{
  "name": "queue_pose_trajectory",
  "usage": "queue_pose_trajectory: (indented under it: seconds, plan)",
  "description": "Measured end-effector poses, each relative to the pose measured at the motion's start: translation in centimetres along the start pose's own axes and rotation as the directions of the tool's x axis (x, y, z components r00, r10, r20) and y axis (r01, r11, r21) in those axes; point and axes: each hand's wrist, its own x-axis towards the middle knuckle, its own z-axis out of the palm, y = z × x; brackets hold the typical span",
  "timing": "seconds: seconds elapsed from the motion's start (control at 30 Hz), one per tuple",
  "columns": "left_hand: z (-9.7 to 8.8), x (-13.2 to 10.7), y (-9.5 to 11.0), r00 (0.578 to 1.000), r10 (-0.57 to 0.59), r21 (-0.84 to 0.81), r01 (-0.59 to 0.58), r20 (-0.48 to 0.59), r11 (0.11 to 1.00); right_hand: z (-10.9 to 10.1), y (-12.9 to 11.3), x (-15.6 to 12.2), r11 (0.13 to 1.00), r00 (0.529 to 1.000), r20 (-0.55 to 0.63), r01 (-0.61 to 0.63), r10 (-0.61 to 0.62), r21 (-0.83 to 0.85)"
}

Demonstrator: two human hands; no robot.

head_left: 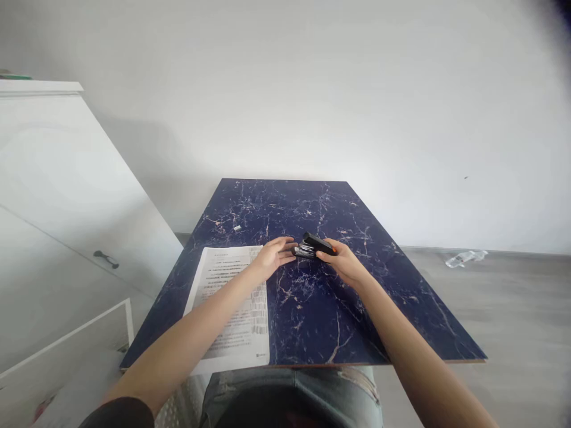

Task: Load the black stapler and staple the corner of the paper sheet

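Observation:
A black stapler [317, 243] with a small orange spot is gripped at its rear end by my right hand [342, 261]. Its front end points left, toward my left hand [275, 254]. The left fingers are spread apart, their tips close to the stapler's front; I cannot tell whether they touch it. Printed sheets of paper [232, 324] lie on the left of the table, partly under my left forearm. A small white piece [237, 228] rests on the table beyond the paper.
The dark blue marble-patterned table [312, 327] stands against a pale wall [312, 89]. To the left is a white cabinet [80, 178] with a dark handle [106, 258]. Clear crumpled plastic [466, 258] lies on the grey floor [513, 309] at right.

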Motion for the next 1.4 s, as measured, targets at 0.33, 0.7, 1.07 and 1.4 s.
queue_pose_trajectory:
  seconds: [0.33, 0.7, 1.07, 1.4]
  plan:
    - [-1.2, 0.6, -2.7, 0.985, 0.17, -0.175, -0.161, 0.033, 0.971, 2.5, 2.3, 2.5, 0.817, 0.996, -0.005, -0.07, 0.089, 0.572]
    - [-0.7, 0.3, -3.0, 0.991, 0.131, -0.207, -0.126, 0.01, 0.97, 3.6, 2.5, 1.9, 0.728, 0.94, -0.145, -0.136, 0.309, 0.672]
    - [-0.9, 0.5, -2.6, 0.999, -0.014, -0.425, -0.008, -0.048, 0.905, 3.0, 2.7, 2.2, 0.778, 0.906, -0.274, -0.088, 0.322, 0.622]
    - [-1.6, 0.9, -2.7, 0.994, -0.009, -0.505, -0.047, -0.108, 0.862, 1.9, 2.1, 1.8, 0.849, 0.922, -0.364, 0.085, 0.131, 0.522]
